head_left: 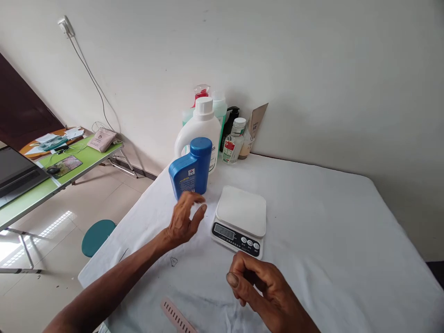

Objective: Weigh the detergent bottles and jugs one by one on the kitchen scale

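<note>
My left hand hovers just in front of the blue bottle, its fingers curved and thumb apart, with nothing between them. A white kitchen scale lies flat to the right of that hand. Its display is lit, but the digits are too small to read surely. My right hand is close to the scale's front edge, below its buttons. The fingers there curl in toward the thumb, and I see nothing in them. A pink strap with slots lies on the cloth at the bottom edge.
A large white jug stands behind the blue bottle. Near the wall are a clear bottle, a black pump bottle and a beige pouch. White cloth covers the table. Left are a teal stool and a green table.
</note>
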Tool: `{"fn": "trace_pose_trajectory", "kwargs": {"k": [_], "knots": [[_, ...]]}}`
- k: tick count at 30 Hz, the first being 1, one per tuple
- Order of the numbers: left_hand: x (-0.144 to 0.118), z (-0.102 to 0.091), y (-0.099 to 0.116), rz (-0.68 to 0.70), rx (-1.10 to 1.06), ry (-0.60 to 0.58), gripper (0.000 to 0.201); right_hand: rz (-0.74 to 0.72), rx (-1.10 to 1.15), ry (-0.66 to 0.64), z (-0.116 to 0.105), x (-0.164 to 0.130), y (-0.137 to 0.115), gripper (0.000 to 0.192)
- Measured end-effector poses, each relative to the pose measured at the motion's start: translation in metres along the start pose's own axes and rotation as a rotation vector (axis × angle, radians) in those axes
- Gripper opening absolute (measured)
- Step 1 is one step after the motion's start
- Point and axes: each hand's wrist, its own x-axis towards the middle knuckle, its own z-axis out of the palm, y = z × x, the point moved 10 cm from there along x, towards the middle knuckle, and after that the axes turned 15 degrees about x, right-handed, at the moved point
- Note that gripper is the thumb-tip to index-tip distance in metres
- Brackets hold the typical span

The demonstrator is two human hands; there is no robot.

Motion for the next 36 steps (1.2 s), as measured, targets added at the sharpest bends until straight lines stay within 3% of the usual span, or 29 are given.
{"fn": "trace_pose_trajectory", "kwargs": {"k": [3, 6, 10, 12, 15, 19, 23, 29, 32, 36], "knots": [[-0.008, 0.054, -0.017, -0.263, -0.263, -0.31, 0.026, -0.032, -0.055, 0.087, -0.017, -0.005, -0.037, 0.052], [-0.012, 0.085, -0.037, -0.448, -0.387, -0.412, 0.031, -0.191, -0.219, 0.22, -0.052, 0.012, -0.089, 0.051], [-0.009, 0.098, -0.047, -0.457, -0.417, -0.472, 0.034, -0.325, -0.45, 0.545, -0.123, 0.078, -0.141, 0.034], [-0.009, 0.099, -0.048, -0.438, -0.42, -0.5, 0.033, -0.344, -0.448, 0.628, -0.149, 0.127, -0.149, 0.029], [-0.008, 0.1, -0.048, -0.421, -0.416, -0.525, 0.032, -0.315, -0.534, 0.811, -0.175, 0.192, -0.152, 0.037], [-0.008, 0.104, -0.048, -0.408, -0.426, -0.545, 0.032, -0.298, -0.58, 0.947, -0.178, 0.247, -0.149, 0.041], [-0.007, 0.105, -0.048, -0.406, -0.427, -0.551, 0.031, -0.241, -0.581, 1.056, -0.174, 0.267, -0.146, 0.057], [-0.006, 0.106, -0.048, -0.396, -0.423, -0.551, 0.028, -0.207, -0.617, 1.078, -0.174, 0.267, -0.151, 0.057], [-0.007, 0.108, -0.048, -0.392, -0.404, -0.555, 0.026, -0.218, -0.673, 1.073, -0.172, 0.258, -0.153, 0.066], [-0.008, 0.109, -0.048, -0.382, -0.413, -0.556, 0.024, -0.317, -0.819, 1.03, -0.157, 0.24, -0.172, 0.078]]}}
